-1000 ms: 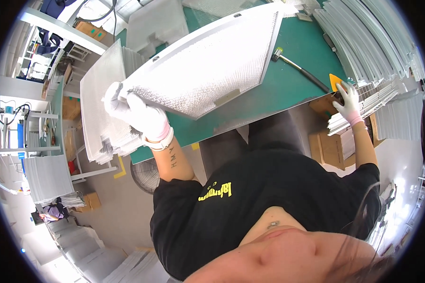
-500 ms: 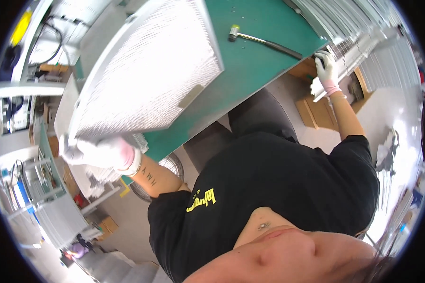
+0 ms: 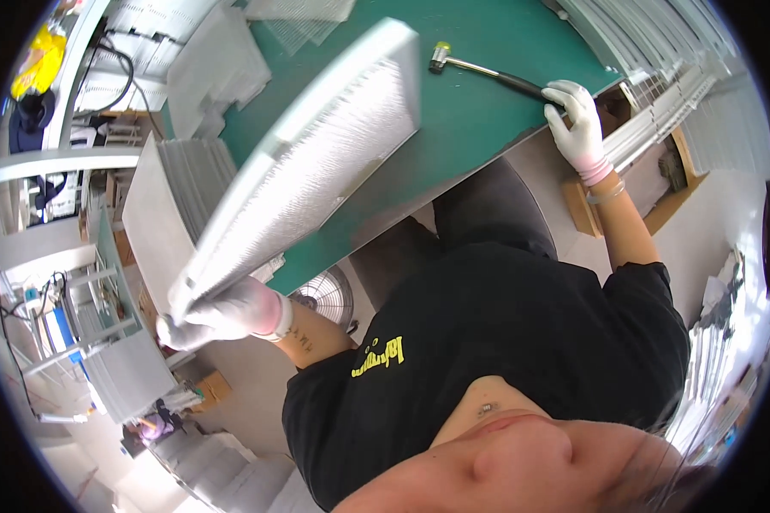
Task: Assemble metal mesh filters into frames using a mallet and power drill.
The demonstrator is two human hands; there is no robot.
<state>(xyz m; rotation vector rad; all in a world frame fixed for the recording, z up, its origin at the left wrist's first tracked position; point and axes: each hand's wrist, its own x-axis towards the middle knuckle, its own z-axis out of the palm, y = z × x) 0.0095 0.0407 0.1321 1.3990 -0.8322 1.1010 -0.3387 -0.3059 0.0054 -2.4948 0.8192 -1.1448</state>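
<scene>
My left hand (image 3: 222,318), in a white and pink glove, is closed on the near lower corner of a white-framed panel (image 3: 321,158) with a silvery, ridged face. The panel stands tilted up over the green tabletop (image 3: 479,128), and its upper edge is blurred. My right hand (image 3: 580,128), also gloved, is at the table's near edge. Its fingers and thumb curl around the end of the black handle of a mallet (image 3: 496,75). The mallet lies on the tabletop, its yellow and black head pointing left; the fingers hide the handle's tip.
Stacked flat panels (image 3: 192,184) stand to the left, with translucent sheets (image 3: 218,68) beyond. Long metal profiles (image 3: 659,38) line the right side. A floor fan (image 3: 325,295) is below the table's near edge, and a cardboard box (image 3: 582,205) sits below my right hand.
My left hand has turned the panel steeper, so its face looks narrower. My right hand has moved left from the table's corner onto the mallet's handle.
</scene>
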